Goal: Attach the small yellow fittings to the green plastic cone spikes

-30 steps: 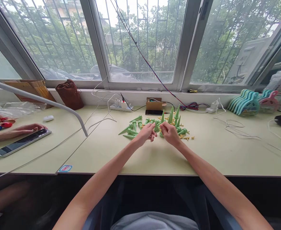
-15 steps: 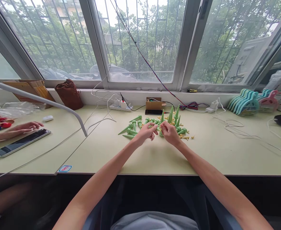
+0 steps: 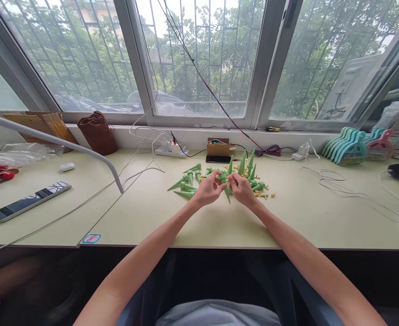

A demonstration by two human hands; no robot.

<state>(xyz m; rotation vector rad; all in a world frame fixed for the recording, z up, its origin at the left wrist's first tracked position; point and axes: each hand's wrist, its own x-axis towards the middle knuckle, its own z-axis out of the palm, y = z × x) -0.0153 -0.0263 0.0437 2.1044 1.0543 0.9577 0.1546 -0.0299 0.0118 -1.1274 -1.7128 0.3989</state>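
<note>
Left hand (image 3: 208, 188) had just swung the green spike (image 3: 227, 194) round, tip now at 5 o'clock — it sat between the hands, gripped by left thumb and fingers, apparently mid-handling, capped end near the right. Right hand (image 3: 242, 188), at the spike's 3 o'clock, was pinched closed — couldn't tell on what.
</note>
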